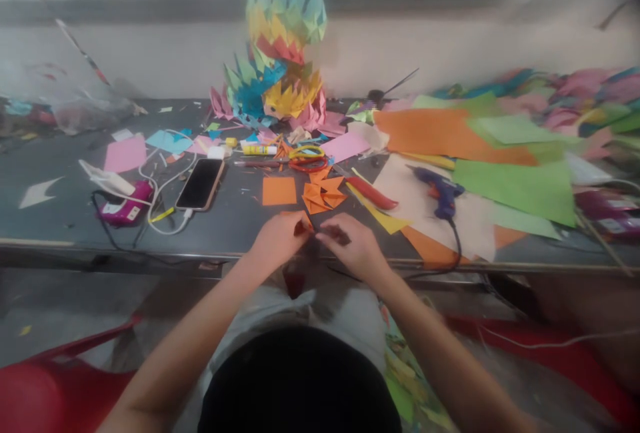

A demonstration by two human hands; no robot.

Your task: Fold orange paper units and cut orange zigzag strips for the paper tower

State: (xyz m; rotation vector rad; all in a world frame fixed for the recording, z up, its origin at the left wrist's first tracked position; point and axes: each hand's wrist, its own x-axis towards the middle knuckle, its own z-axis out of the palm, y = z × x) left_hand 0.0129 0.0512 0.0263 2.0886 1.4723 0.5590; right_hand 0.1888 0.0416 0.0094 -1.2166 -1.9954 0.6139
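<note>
At the front edge of the dark table, my left hand (281, 241) is closed on a small piece of orange paper (290, 214), mostly hidden by the fingers. My right hand (353, 241) is curled just beside it, thumb and fingertips close to the paper's right end; whether it grips the paper is hard to make out. Just beyond the hands lie several folded orange paper pieces (324, 195) and a flat orange square (279, 191). Scissors (307, 159) with yellow and red handles and a glue stick (259, 150) lie farther back.
A phone (201, 183) on a white cable lies left, near a purple power socket (126, 205). To the right are a red-handled cutter (373, 193), a blue glue gun (440, 191) and coloured sheets (515, 186). A tall folded-paper model (280, 66) stands at the back.
</note>
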